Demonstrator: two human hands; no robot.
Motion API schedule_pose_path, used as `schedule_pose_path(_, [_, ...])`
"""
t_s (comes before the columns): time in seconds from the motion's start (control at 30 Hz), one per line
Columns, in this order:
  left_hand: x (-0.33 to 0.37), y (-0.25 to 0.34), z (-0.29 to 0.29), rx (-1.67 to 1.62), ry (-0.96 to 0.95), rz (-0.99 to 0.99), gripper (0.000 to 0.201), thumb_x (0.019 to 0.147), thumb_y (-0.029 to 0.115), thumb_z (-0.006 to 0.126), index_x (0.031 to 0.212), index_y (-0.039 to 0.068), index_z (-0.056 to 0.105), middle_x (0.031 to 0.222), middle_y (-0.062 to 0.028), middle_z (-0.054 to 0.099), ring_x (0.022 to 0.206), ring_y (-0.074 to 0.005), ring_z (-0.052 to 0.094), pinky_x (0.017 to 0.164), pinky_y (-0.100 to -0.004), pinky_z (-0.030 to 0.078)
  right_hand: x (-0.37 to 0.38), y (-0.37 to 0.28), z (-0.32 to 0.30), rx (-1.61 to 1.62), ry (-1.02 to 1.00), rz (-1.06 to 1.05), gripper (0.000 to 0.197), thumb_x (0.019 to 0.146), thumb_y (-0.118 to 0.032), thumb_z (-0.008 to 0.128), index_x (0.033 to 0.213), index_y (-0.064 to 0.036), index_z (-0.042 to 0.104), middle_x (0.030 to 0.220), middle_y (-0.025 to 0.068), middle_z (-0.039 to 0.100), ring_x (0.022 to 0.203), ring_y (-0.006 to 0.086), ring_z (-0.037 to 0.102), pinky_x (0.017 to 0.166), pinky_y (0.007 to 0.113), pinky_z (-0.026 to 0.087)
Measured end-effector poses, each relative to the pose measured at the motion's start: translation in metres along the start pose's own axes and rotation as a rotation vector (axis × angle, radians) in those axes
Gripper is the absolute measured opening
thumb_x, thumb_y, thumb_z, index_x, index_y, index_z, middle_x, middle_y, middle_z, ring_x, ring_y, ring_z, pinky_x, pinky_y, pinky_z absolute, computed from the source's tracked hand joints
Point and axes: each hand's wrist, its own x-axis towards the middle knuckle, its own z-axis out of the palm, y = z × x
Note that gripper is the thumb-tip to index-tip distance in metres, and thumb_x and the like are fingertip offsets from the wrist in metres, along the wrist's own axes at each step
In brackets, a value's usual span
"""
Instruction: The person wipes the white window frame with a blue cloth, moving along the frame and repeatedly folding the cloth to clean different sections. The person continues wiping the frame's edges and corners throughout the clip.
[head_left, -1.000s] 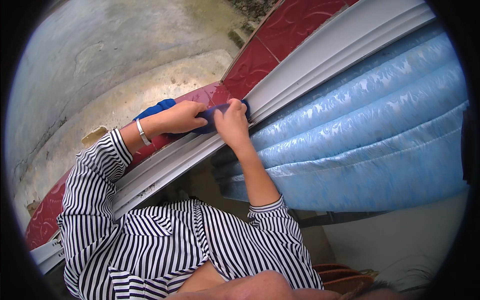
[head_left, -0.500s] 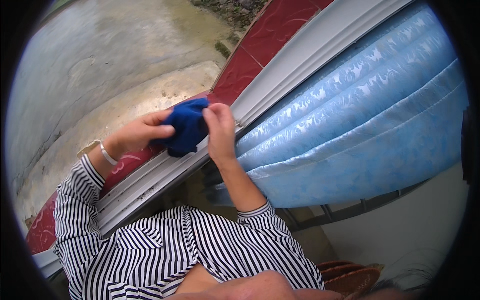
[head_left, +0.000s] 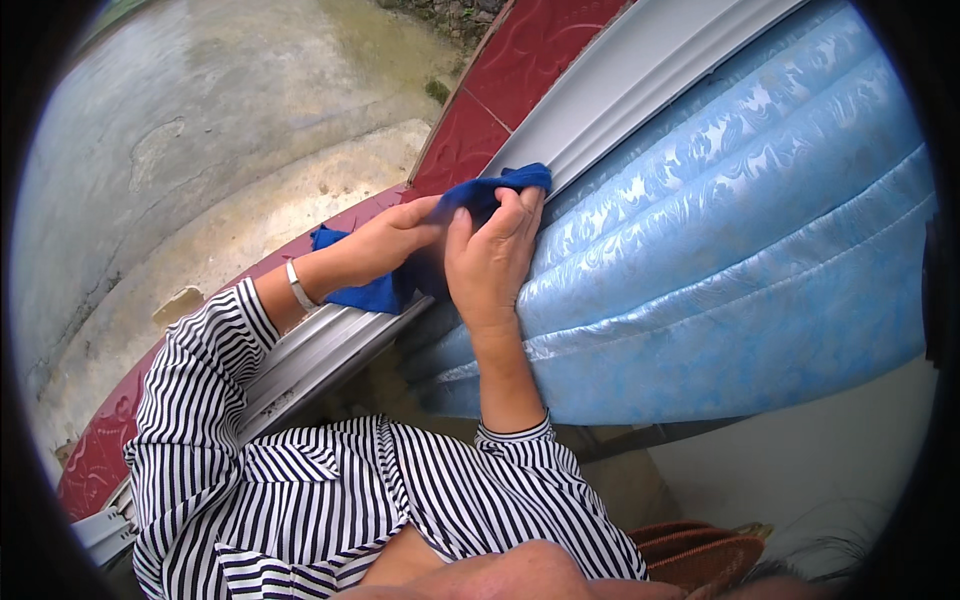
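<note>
A blue cloth (head_left: 372,292) is spread between my two hands, over the white window track (head_left: 330,345). My left hand (head_left: 385,240), with a pale bracelet at the wrist, lies across the cloth and grips it near the middle. Part of the cloth hangs out below and behind that hand. My right hand (head_left: 495,250) pinches the cloth's upper end with bent fingers, close to the white window frame (head_left: 590,100). Some of the left fingers are hidden behind the cloth and my right hand.
Right of the frame hangs a shiny light blue curtain (head_left: 700,260). Red tiles (head_left: 465,140) edge the outer side of the sill, with a concrete yard (head_left: 240,120) beyond. Dark dirt lies in the track. A brown woven item (head_left: 700,555) stands at the lower right.
The cloth was bunched between my hands and is now stretched out wider. Both hands have moved to the right, the right one up along the frame.
</note>
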Motion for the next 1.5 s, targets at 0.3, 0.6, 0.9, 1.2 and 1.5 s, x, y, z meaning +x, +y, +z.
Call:
schedule_pose_path(0.3, [-0.08, -0.012, -0.037, -0.098, 0.005, -0.53, 0.025, 0.093, 0.01, 0.056, 0.116, 0.0, 0.061, 0.105, -0.0076, 0.066, 0.095, -0.0123, 0.061, 0.087, -0.0283, 0.05, -0.068, -0.008, 0.015, 0.352, -0.575, 0.312, 0.032, 0.089, -0.031, 0.062, 0.102, -0.0027, 0.055, 0.089, 0.0183, 0.066, 0.085, 0.037, 0.064, 0.075, 0.049, 0.048])
schedule_pose_path(0.6, [-0.019, 0.005, 0.044, 0.186, 0.31, 0.231, 0.03, 0.09, 0.017, 0.065, 0.113, -0.001, 0.059, 0.097, -0.0043, 0.065, 0.087, -0.0108, 0.06, 0.078, -0.0267, 0.05, -0.014, 0.046, -0.002, 0.776, 0.353, 0.576, 0.014, 0.093, -0.011, 0.057, 0.098, -0.0008, 0.049, 0.091, 0.0057, 0.053, 0.078, 0.0122, 0.05, 0.07, 0.025, 0.045])
schedule_pose_path(0.9, [0.02, 0.021, 0.073, -0.119, 0.648, 0.21, 0.042, 0.081, 0.027, 0.077, 0.105, -0.001, 0.057, 0.09, -0.005, 0.061, 0.08, -0.0089, 0.057, 0.07, -0.025, 0.049, -0.012, 0.006, -0.018, 1.045, 0.212, 0.628, 0.018, 0.091, -0.011, 0.056, 0.103, 0.0006, 0.048, 0.097, 0.0066, 0.052, 0.086, 0.0138, 0.05, 0.078, 0.026, 0.044])
schedule_pose_path(1.2, [0.013, 0.016, 0.063, 0.183, 0.682, 0.308, 0.034, 0.089, 0.031, 0.065, 0.094, -0.002, 0.061, 0.081, -0.0121, 0.063, 0.076, -0.0138, 0.059, 0.068, -0.0304, 0.049, -0.02, 0.006, -0.018, 1.095, 0.155, 0.577, 0.021, 0.092, -0.01, 0.054, 0.107, 0.0002, 0.044, 0.097, 0.006, 0.049, 0.086, 0.0126, 0.048, 0.076, 0.025, 0.044])
schedule_pose_path(1.5, [0.01, 0.021, 0.052, 0.502, 0.614, 0.484, 0.03, 0.088, 0.027, 0.068, 0.092, -0.002, 0.059, 0.069, -0.0104, 0.058, 0.065, -0.0112, 0.053, 0.059, -0.0286, 0.047, -0.022, 0.014, -0.01, 1.022, 0.184, 0.476, 0.015, 0.092, -0.014, 0.053, 0.102, -0.005, 0.048, 0.091, 0.0012, 0.05, 0.071, 0.0066, 0.044, 0.059, 0.02, 0.037])
